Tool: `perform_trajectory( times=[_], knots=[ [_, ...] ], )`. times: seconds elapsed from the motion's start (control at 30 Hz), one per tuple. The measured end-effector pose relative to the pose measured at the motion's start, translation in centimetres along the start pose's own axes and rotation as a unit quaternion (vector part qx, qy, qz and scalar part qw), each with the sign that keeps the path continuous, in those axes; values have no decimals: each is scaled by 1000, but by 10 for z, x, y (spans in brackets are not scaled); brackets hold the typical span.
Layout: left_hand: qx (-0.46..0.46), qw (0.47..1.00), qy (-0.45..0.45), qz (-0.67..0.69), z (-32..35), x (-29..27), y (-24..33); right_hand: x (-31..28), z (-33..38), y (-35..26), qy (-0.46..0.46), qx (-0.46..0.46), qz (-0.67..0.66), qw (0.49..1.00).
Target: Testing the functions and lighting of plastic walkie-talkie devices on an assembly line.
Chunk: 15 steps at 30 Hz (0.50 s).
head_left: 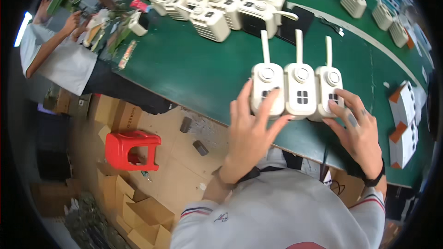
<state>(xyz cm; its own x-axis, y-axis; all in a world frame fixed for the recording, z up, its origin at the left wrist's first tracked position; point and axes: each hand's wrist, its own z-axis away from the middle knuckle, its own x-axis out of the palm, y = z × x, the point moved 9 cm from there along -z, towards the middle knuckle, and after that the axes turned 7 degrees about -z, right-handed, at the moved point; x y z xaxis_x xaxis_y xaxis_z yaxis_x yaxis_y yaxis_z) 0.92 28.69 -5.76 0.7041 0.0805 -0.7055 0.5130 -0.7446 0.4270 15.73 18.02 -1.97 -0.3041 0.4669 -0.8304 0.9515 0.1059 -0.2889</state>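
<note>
Three cream portable speakers with upright straps, round knobs and dark square buttons stand side by side near the table's front edge. My left hand [251, 129] grips the left speaker [267, 83], with fingers along its outer side and over its top and the thumb at its lower edge. At the other end, my right hand [357, 129] holds the right speaker [328, 85], fingertips on its top by the buttons and thumb low at the front. Between them the middle speaker [301, 83] stands close against its neighbours, its strap pointing away from me.
More cream speakers [210, 23] crowd the far side of the green table [184, 74], by a black flat pad [295, 25]. White boxes [401, 143] lie at the right. A co-worker [60, 60] works at the left. A red stool [121, 150] and open cartons [147, 216] occupy the floor.
</note>
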Motion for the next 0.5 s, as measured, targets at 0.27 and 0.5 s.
perform_trajectory(
  times=[0.27,0.5],
  knots=[
    [85,996,13,39,10,0,-14,-1,4,10,37,8,-12,999],
    [98,992,37,-64,14,-14,4,-1,6,5,29,-3,22,999]
  ],
)
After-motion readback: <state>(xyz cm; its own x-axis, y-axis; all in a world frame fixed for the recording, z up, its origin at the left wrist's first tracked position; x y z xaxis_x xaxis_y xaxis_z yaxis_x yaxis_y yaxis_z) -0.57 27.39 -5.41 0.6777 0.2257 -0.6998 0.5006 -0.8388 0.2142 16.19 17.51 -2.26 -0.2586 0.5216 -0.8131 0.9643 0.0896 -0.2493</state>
